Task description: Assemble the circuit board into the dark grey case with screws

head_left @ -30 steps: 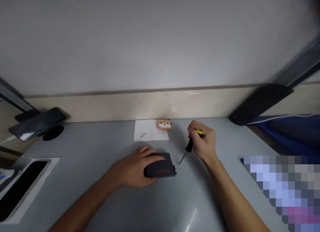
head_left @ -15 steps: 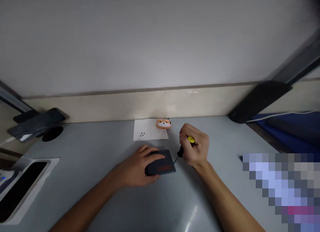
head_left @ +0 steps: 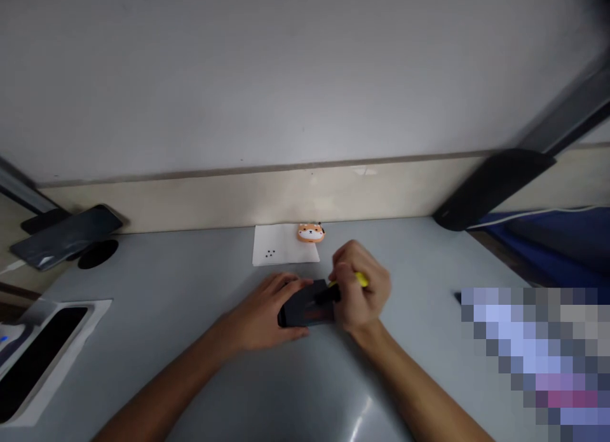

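My left hand (head_left: 268, 314) is closed round the left end of a flat dark case (head_left: 305, 315) with faint red marking, thumb at the near edge and fingers over the top. My right hand (head_left: 361, 283) makes a fist round a screwdriver (head_left: 328, 294) with a black and yellow handle. The screwdriver leans over the case's right part; its tip cannot be made out. Behind the hands lies a white paper sheet (head_left: 267, 239) with several tiny dark bits (head_left: 270, 253), possibly screws. An orange animal-face case (head_left: 311, 232) rests at the sheet's right side.
A grey table (head_left: 190, 270) runs up to the wall. At left, a phone leans on a stand (head_left: 67, 235), and a black-screened device (head_left: 42, 359) lies on white paper. A dark upright object (head_left: 490, 188) stands at the back right. The right front is pixelated.
My right hand has moved left with the screwdriver, from beside the dark case to over its right part. The screwdriver has tilted. My left hand keeps its hold on the case.
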`<state>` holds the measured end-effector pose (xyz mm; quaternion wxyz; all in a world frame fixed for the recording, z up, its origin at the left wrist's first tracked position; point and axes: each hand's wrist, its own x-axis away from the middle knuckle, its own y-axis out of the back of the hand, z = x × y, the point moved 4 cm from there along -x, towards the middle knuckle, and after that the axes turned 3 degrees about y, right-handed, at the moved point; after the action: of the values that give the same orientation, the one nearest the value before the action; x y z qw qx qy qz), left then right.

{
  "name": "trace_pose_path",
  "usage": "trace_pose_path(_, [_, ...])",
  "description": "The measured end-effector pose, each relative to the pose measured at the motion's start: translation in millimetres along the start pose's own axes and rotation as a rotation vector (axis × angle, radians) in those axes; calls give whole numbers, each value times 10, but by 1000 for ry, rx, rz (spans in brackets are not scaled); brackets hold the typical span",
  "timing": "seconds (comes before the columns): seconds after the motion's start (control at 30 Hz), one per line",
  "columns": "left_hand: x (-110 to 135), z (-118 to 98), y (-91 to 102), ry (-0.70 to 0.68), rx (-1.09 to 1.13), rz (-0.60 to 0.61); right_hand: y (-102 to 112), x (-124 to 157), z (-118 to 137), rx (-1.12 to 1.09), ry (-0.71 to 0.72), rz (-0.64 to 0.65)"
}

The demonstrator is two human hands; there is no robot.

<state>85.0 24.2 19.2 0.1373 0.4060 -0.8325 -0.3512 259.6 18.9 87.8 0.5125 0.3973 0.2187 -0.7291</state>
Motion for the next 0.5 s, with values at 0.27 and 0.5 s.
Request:
trace_pose_path(0.27, [-27,74,66,13,-45,29,-216,151,49,70,183,262])
trace_pose_path(0.5, [-12,87,100,45,-34,55,-55,7,-69,143,143,262])
